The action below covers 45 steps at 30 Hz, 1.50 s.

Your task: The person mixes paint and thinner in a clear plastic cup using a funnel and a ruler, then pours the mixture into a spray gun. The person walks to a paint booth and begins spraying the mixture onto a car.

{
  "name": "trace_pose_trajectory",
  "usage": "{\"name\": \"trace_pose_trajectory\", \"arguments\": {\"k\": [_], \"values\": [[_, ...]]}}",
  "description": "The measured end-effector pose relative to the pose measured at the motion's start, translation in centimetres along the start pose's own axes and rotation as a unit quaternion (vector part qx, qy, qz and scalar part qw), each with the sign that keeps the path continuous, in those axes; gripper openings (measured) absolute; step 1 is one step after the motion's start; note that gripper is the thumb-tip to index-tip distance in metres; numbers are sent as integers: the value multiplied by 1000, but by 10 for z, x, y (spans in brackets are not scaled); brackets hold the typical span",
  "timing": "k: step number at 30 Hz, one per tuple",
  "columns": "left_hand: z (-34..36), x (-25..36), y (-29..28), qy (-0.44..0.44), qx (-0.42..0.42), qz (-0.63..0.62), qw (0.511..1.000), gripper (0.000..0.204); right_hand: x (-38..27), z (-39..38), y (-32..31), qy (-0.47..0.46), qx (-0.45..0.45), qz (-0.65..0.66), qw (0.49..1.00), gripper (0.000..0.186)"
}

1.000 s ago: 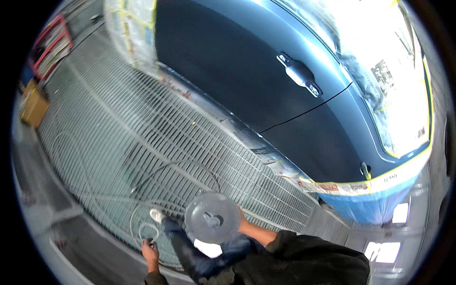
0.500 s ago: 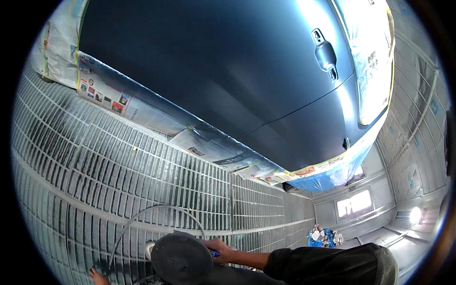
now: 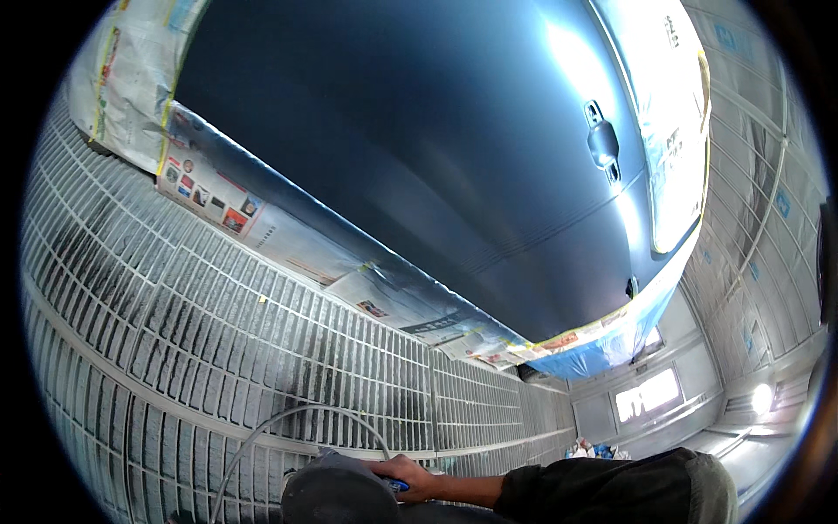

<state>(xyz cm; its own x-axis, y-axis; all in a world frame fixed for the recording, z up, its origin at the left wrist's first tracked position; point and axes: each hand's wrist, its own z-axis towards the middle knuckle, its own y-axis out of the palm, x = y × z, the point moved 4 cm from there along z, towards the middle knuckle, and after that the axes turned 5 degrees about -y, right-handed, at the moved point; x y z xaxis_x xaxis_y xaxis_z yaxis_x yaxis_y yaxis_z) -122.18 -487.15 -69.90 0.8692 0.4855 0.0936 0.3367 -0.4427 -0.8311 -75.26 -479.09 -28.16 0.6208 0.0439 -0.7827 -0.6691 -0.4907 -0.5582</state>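
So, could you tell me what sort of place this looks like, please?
Probably a vehicle paint booth: a dark blue car body masked with newspaper and tape stands on a grated floor, and the right hand holds a spray gun's cup.

A dark, olive-black long sleeve [image 3: 602, 485] of loose cloth, creased at the cuff, covers the right arm to the wrist; the right hand [image 3: 406, 479] is bare, ungloved.

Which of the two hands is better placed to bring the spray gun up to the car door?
Probably the right hand: it already grips the spray gun, hose attached, under the dark car door. The left hand is out of view.
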Motion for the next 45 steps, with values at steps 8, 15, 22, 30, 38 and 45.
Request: {"name": "trace_pose_trajectory", "arguments": {"k": [8,15,22,30,38,45], "values": [[-90,7,-2,-40,-112,-54,991,51,-4,20,25,20,-149,-45,988,80],[-23,52,-85,10,117,-178,977,23,-12,-24,-6,148,67,-74,984,70],[-102,12,-110,31,120,-193,973,46,1,-43,-19,101,-2,-36,994,60],[-150,-39,25,-37,30,16,999,23,37,-90,41,39,-101,178,978,49],[-222,-17,-101,79,25,-201,976,35,-88,-88,2,81,-86,63,991,32],[-386,45,-360,19,31,-509,860,33,-303,-101,-62,-55,-131,19,990,56]]}}
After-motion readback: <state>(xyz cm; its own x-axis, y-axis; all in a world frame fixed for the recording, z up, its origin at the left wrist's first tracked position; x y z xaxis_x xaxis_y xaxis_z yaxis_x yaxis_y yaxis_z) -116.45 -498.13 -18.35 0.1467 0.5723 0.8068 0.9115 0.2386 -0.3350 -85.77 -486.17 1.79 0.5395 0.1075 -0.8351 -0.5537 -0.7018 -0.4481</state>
